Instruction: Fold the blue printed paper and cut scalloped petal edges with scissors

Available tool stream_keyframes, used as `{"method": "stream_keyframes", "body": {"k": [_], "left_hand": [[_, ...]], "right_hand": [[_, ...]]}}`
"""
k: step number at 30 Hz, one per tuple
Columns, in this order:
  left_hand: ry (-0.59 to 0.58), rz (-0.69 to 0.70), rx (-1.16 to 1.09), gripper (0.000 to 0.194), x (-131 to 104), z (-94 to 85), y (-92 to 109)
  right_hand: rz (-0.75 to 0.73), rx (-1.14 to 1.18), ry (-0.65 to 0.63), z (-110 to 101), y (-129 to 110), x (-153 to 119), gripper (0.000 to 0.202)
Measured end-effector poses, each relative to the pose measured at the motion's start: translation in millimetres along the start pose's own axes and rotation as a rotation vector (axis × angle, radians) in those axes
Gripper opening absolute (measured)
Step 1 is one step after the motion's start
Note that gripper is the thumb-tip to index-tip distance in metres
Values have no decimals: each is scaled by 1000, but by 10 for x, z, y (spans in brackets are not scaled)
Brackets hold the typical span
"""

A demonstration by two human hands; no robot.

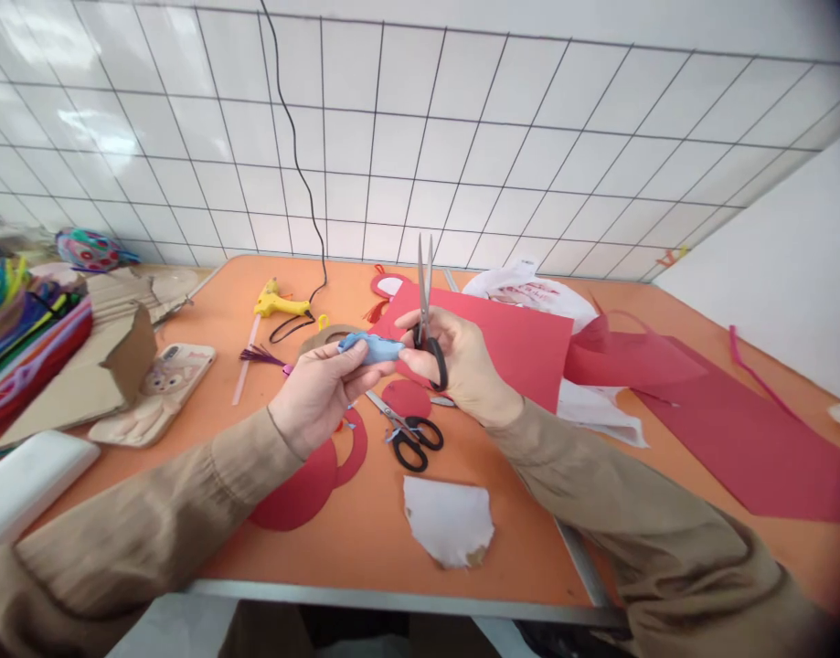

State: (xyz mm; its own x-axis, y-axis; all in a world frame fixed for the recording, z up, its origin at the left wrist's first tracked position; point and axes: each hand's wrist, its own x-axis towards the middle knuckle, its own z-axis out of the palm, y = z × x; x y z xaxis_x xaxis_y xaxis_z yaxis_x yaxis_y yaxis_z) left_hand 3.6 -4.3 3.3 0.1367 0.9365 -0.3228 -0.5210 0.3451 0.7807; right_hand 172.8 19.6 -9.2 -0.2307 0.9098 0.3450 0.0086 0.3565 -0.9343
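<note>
Two bare hands meet at a small, apparently folded blue piece (375,347), raised above the table (310,567) beyond and slightly left of the loose scissors (400,423), which serve as reference. Left hand (320,384): clamped on the blue piece, thumb above, fingers beneath, palm partly upturned; the forearm slants in from the near left of the loose scissors. Right hand (464,356): wrapped about the handles of the held scissors (424,309), whose blades stand nearly upright and slightly parted; its fingertips reach the right end of the blue piece, and the forearm enters from the near right of the loose scissors. Sound technique, judged from this pose: the left pinch should be firm and close to the part being worked, the right fingertips should press without crumpling, and the blades should point clear of both hands. A white scrap (449,519) lies nearer than the loose scissors.
</note>
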Motion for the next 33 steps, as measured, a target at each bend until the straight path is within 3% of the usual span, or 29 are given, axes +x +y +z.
{"method": "stream_keyframes", "body": {"k": [11, 16, 20, 27, 33], "left_hand": [[-6, 45, -76, 25, -104, -198, -197], [-55, 42, -60, 7, -113, -264, -288], [-102, 56, -5, 20, -92, -280, -342], [-74, 103, 74, 19, -109, -285, -332], [-109, 50, 87, 23, -115, -309, -297]], "right_hand": [[-1, -18, -88, 109, 120, -75, 27], [25, -32, -109, 150, 136, -109, 27], [55, -39, -132, 191, 127, -136, 25], [141, 9, -144, 226, 142, -178, 26], [189, 101, -158, 223, 170, -196, 27]]}}
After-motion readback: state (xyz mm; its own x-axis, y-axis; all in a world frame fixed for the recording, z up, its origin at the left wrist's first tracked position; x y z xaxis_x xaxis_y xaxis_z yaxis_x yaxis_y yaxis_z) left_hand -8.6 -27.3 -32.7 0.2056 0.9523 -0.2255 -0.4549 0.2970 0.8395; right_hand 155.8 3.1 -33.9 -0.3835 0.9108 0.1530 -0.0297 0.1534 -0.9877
